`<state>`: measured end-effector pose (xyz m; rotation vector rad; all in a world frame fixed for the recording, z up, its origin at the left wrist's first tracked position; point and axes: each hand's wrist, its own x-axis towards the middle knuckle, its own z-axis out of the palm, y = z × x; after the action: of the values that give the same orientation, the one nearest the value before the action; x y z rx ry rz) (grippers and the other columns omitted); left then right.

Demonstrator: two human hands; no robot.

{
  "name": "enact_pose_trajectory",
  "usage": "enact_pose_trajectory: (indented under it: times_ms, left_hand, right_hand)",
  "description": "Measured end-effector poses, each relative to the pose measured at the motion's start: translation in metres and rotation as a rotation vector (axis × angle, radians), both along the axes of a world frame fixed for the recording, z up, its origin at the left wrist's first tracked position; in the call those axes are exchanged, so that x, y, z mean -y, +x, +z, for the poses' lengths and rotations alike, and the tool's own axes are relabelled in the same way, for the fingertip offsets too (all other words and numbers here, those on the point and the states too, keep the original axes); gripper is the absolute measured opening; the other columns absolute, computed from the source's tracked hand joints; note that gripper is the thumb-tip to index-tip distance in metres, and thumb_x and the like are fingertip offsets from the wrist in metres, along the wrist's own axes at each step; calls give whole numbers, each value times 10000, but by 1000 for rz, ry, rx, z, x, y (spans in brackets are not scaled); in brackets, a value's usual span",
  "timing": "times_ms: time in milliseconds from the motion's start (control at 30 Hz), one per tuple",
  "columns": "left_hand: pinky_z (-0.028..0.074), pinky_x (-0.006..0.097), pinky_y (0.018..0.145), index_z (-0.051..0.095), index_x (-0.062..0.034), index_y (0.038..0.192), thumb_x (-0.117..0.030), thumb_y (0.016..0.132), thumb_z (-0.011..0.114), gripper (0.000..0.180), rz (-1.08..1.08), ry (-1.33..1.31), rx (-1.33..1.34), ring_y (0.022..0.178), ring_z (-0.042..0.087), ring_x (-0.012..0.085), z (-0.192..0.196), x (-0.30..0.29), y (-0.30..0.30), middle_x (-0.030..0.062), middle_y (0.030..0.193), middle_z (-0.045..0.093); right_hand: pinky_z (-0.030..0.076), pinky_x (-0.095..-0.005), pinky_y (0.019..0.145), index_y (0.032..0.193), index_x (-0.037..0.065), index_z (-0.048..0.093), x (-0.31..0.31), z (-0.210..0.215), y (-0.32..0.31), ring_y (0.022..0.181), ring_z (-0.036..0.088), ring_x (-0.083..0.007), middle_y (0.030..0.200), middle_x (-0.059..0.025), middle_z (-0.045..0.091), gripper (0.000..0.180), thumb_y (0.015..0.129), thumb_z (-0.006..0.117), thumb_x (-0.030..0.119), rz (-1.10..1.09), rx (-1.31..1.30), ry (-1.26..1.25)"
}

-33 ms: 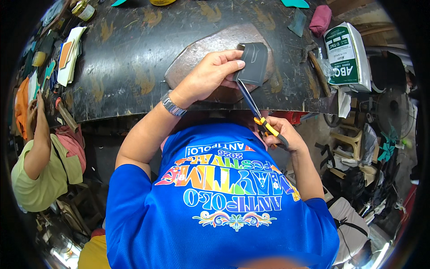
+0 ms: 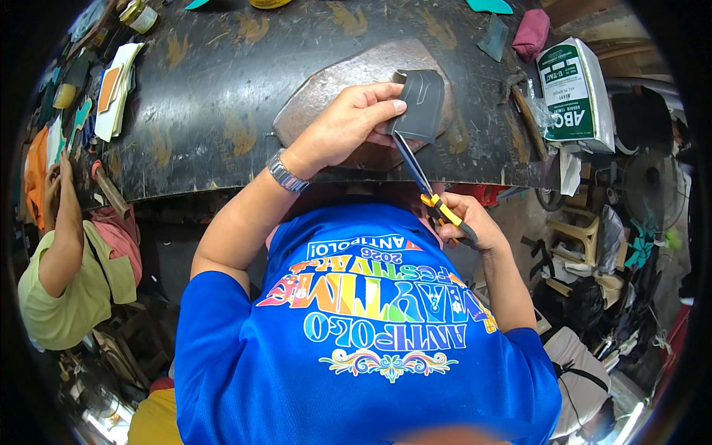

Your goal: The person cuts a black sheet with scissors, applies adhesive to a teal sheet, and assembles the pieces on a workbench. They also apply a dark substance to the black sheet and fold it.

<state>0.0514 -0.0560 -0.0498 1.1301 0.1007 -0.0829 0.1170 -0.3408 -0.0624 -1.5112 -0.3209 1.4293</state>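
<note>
My left hand point(image 2: 362, 120) pinches the left edge of a small dark grey sheet point(image 2: 420, 119) between thumb and fingers. Pale lines, one a narrow U shape, are marked on the sheet, and its upper left corner curls. In my right hand point(image 2: 475, 222) is a pair of scissors point(image 2: 412, 165) with yellow and black handles. The blades point up and away, and their tips meet the sheet's lower left edge. Whether the blades are parted there is hard to make out. Beneath the sheet and my left hand lies a flat brown slab point(image 2: 326, 93).
The slab rests on a worn black workbench point(image 2: 200, 104). A hammer point(image 2: 528, 122), a green and white box point(image 2: 571, 96) and a pink pouch point(image 2: 531, 35) lie to the right. Stacked pale sheets point(image 2: 122, 89) and a jar point(image 2: 139, 16) sit left, near another person's arm point(image 2: 65, 222).
</note>
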Motion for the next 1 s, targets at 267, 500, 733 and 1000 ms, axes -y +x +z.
enact_pose_trajectory:
  times_ms: [267,500,733,1000]
  left_hand:
    - [592,354,860,493,17,1374,-175,1029,488,395,-35,-8,-2,977,711,226,2,-1,-1,131,1141,681]
    - [595,358,854,500,20,1367,-175,1028,493,390,-28,-20,13,981,711,235,1,1,-1,138,1143,680]
    - [597,357,852,503,20,1366,-171,1030,493,386,-37,-9,16,974,713,237,0,1,0,140,1137,682]
    - [592,328,851,503,8,1376,-174,1032,491,390,-65,-14,-11,964,711,204,-3,0,1,114,1129,686]
  right_hand:
    - [460,-206,480,898,84,573,3,-4,2,596,586,-56,712,23,598,390,698,896,175,-15,-42,54]
    - [451,-192,507,898,91,582,3,-7,1,603,586,-55,737,18,618,393,691,903,185,-10,-70,104]
    - [440,-179,510,910,87,594,2,-9,0,592,583,-46,737,17,629,402,685,907,201,-23,-68,95]
    - [418,-176,467,893,85,586,6,-14,1,556,565,-32,694,30,606,379,701,900,172,-28,-57,74]
